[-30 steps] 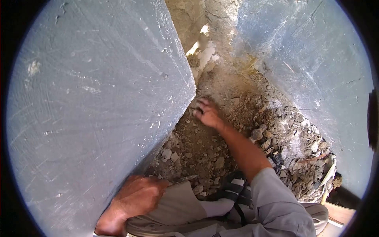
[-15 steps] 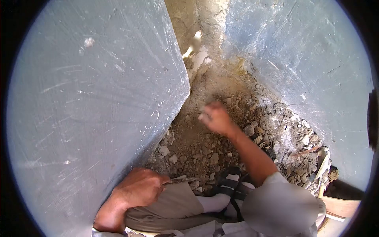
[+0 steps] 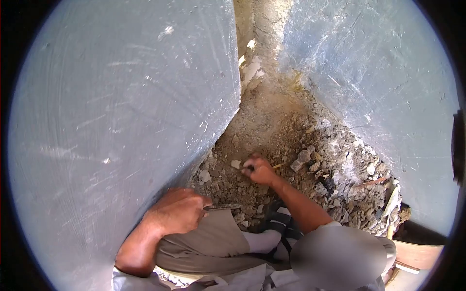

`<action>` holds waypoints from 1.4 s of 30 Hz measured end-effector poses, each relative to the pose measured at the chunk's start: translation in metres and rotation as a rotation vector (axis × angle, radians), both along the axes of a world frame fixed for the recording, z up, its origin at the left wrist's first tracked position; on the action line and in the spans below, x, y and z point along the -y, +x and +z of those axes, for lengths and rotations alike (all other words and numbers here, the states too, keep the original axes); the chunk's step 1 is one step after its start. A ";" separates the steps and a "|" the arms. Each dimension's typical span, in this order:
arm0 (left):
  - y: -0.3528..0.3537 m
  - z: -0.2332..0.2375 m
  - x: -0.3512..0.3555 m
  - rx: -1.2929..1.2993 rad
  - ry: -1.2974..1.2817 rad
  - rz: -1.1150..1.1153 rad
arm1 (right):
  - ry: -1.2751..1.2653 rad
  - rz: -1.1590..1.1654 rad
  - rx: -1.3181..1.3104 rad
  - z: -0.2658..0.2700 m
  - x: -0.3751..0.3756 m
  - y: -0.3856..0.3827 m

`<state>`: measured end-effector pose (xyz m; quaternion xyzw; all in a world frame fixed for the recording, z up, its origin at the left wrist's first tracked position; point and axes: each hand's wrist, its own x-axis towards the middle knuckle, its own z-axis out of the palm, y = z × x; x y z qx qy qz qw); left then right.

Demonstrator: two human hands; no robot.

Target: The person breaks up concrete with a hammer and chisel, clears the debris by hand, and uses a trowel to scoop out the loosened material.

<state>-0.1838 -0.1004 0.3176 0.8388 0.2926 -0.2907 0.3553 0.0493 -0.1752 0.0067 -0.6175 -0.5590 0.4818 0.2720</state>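
My left hand (image 3: 179,208) is closed in a fist above my bent knee, beside the grey wall. From it sticks a thin, greyish, dirt-coated tool (image 3: 223,207), pointing right; its exact kind does not show. Over the rubble (image 3: 242,189), my right hand (image 3: 259,170) has its fingers curled together low against the dirt. Something dark shows between those fingers, too small to name. A pale stone chip (image 3: 236,164) lies just left of its fingertips.
Grey-painted walls (image 3: 136,97) flank the narrow corner, the right-hand wall (image 3: 388,72) bordering heaped stones (image 3: 349,174). My sandalled feet (image 3: 279,223) rest on the debris. A round pan (image 3: 420,252) with a dark inside stands at lower right. A blurred grey oval covers the lower right.
My right hand has come down from higher on the dirt slope, closer to my feet. My left hand is slightly higher, still gripping the tool. The view has shifted a little.
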 end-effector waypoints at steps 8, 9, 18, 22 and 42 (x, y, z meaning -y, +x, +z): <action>-0.001 0.001 0.003 0.090 0.012 0.008 | 0.054 -0.226 0.195 0.040 -0.086 0.002; -0.003 -0.003 0.001 0.063 -0.002 0.001 | 0.051 -0.122 0.240 0.017 -0.088 -0.004; 0.001 0.000 0.000 0.052 0.024 0.042 | 0.193 0.188 0.232 0.009 0.017 -0.037; -0.002 -0.002 0.005 0.140 0.009 0.046 | 0.146 0.212 0.077 0.036 0.042 -0.062; -0.020 -0.020 0.008 0.167 0.101 -0.105 | -0.116 0.224 0.427 0.073 0.118 -0.024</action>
